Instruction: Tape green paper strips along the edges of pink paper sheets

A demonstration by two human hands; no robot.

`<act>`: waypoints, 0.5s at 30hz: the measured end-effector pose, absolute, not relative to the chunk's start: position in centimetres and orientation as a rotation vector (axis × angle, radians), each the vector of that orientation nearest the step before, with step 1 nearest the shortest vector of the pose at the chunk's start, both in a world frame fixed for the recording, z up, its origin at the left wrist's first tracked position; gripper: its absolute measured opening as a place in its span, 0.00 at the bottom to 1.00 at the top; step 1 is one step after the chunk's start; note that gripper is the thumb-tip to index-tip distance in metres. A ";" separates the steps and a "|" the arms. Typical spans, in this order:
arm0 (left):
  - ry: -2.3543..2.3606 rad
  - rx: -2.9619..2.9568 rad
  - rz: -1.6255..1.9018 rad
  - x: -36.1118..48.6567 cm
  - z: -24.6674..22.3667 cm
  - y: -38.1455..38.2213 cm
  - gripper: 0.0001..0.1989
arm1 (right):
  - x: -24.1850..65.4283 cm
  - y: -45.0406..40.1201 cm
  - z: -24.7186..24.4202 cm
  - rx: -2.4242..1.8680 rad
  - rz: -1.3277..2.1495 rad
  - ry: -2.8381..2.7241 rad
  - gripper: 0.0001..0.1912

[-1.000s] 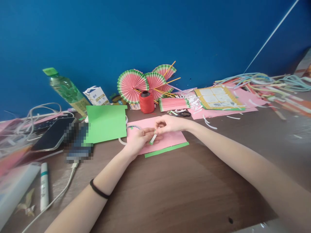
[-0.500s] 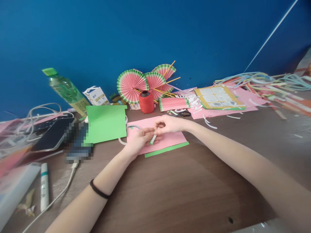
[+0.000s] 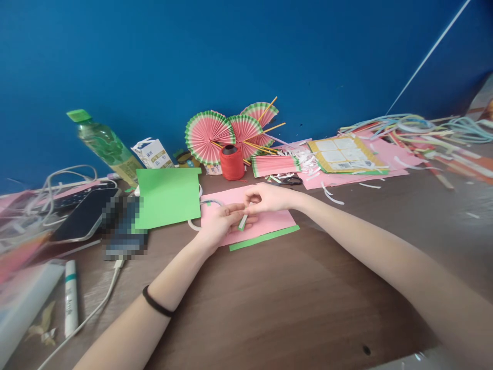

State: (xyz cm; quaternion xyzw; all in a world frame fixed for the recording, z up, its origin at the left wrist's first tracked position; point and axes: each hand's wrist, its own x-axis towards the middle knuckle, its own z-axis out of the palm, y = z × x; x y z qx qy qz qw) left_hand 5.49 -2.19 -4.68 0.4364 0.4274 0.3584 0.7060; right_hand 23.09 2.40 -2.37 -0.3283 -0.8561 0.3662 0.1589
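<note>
Over a pink sheet of paper point(image 3: 269, 226), my two hands meet at a short white-and-green paper strip point(image 3: 242, 222). My right hand point(image 3: 265, 198) pinches the strip's upper end between thumb and fingertips. From the left, my left hand point(image 3: 227, 221) holds the same strip, with some fingers spread behind it. A long green strip point(image 3: 265, 238) lies along the sheet's near edge. To the left of my left hand is a green sheet point(image 3: 169, 198).
Behind my hands stand a red thread spool point(image 3: 231, 163) and folded watermelon fans point(image 3: 210, 136). A green-capped bottle point(image 3: 108, 146), a carton point(image 3: 153, 152), a phone point(image 3: 87, 213) and a marker point(image 3: 71, 298) are at left. A yellow packet point(image 3: 342, 153) lies among paper scraps at right.
</note>
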 end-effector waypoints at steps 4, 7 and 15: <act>0.939 0.960 0.797 5.5 -4.5 -2.3 0.12 | 23.1 2.2 -2.1 -0.934 1.033 -2.462 0.12; 0.949 0.955 0.791 5.6 -4.5 -2.3 0.13 | 23.1 2.1 -1.9 -0.939 1.031 -2.473 0.12; 0.853 1.057 0.698 4.9 -5.0 -1.9 0.27 | 23.5 2.6 -2.0 -0.963 1.020 -2.464 0.11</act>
